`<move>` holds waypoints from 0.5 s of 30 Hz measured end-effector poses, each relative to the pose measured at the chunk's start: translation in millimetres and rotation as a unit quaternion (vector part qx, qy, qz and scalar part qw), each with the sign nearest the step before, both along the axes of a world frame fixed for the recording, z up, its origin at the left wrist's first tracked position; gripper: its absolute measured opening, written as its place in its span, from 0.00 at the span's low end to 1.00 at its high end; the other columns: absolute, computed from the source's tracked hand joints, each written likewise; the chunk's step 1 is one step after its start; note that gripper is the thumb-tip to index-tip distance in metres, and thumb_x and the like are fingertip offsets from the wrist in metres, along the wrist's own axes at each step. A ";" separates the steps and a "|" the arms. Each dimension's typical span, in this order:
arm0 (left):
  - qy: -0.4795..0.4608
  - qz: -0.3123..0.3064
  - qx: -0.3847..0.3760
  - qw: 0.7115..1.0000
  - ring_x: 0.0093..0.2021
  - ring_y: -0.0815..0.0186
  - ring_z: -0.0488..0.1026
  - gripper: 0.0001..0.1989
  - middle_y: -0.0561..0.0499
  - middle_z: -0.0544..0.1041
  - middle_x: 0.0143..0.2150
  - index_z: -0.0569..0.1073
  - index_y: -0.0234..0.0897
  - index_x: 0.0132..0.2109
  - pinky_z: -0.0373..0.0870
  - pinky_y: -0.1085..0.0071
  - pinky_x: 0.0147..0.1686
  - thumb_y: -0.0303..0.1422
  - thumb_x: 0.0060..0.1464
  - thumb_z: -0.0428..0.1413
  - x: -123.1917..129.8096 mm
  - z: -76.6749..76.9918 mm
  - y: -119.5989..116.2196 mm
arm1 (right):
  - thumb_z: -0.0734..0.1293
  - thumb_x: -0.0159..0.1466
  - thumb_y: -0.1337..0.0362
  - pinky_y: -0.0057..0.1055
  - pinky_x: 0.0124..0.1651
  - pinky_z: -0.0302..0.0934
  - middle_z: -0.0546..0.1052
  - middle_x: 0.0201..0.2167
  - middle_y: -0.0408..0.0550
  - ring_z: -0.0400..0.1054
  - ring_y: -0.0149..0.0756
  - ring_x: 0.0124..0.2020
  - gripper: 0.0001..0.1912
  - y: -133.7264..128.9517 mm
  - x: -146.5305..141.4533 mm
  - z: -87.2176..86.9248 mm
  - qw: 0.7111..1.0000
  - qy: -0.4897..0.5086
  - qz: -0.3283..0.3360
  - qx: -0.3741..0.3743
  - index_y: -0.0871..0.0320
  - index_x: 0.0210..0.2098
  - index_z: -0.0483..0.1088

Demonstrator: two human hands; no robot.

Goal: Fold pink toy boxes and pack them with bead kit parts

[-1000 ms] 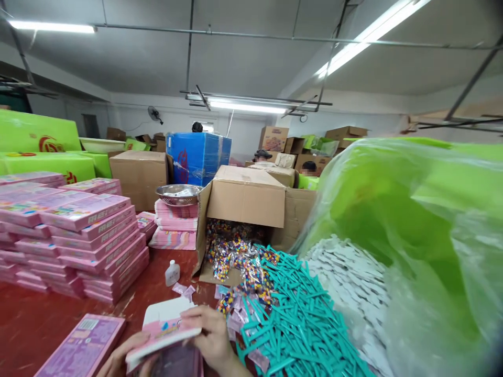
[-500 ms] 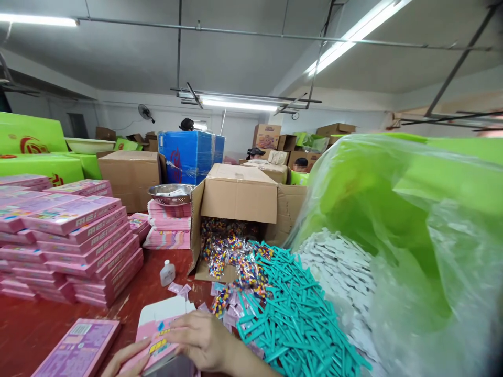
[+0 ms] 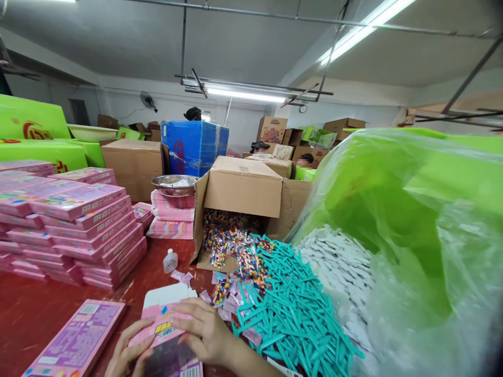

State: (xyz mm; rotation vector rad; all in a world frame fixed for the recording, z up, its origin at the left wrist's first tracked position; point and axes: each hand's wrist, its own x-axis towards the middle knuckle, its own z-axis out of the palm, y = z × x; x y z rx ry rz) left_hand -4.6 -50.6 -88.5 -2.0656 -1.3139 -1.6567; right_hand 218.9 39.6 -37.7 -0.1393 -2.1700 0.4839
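Fingers of the left hand (image 3: 131, 345) and right hand (image 3: 206, 332) bend close together over the pink box (image 3: 151, 329), holding it from both sides, its white flap up, a barcode at its lower edge. Leftward lies a purple-backed box (image 3: 76, 340), also barcoded; beyond, stacked pink boxes (image 3: 90, 220) read "MEI". Teal plastic pieces (image 3: 298, 314) heap at right.

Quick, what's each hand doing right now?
Left hand: on the pink box, gripping its side.
Right hand: fingers laid over the same box.
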 end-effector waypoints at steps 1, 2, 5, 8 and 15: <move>0.001 0.000 -0.012 1.000 0.47 0.60 0.79 0.12 0.48 0.77 0.50 0.75 0.47 0.47 0.81 0.68 0.42 0.28 0.59 0.54 -0.3 0.8 -0.2 | 0.66 0.67 0.64 0.40 0.58 0.67 0.76 0.57 0.51 0.71 0.39 0.57 0.19 0.8 1.6 -0.3 0.999 -0.004 0.011 -0.031 0.49 0.57 0.71; -0.001 -0.001 -0.021 1.000 0.47 0.61 0.79 0.12 0.48 0.76 0.51 0.75 0.47 0.47 0.81 0.68 0.42 0.27 0.59 0.54 -0.2 1.4 0.4 | 0.67 0.66 0.65 0.38 0.57 0.67 0.76 0.56 0.50 0.72 0.38 0.55 0.17 1.3 2.4 -1.6 0.998 0.003 0.017 -0.066 0.48 0.54 0.74; -0.046 -0.003 -0.018 0.999 0.51 0.60 0.77 0.13 0.48 0.75 0.54 0.72 0.48 0.49 0.79 0.66 0.45 0.27 0.58 0.54 4.4 -3.2 6.9 | 0.69 0.65 0.65 0.37 0.55 0.69 0.77 0.54 0.48 0.74 0.38 0.53 0.12 1.6 -0.1 -10.0 0.986 0.068 0.000 -0.154 0.46 0.46 0.79; -0.174 0.049 -0.042 0.983 0.55 0.55 0.75 0.22 0.46 0.72 0.57 0.66 0.48 0.54 0.78 0.59 0.49 0.33 0.53 0.61 15.7 -24.0 14.2 | 0.69 0.65 0.63 0.40 0.55 0.69 0.78 0.53 0.50 0.73 0.40 0.54 0.09 5.2 -4.5 -17.1 0.970 0.100 -0.038 -0.219 0.48 0.43 0.80; -0.278 0.055 -0.280 0.917 0.52 0.52 0.78 0.27 0.42 0.78 0.52 0.67 0.41 0.56 0.77 0.55 0.51 0.43 0.53 0.62 26.3 -57.3 -23.0 | 0.66 0.67 0.61 0.49 0.60 0.65 0.72 0.58 0.56 0.67 0.46 0.60 0.18 -3.0 3.4 -3.8 0.963 0.112 -0.199 -0.144 0.52 0.56 0.72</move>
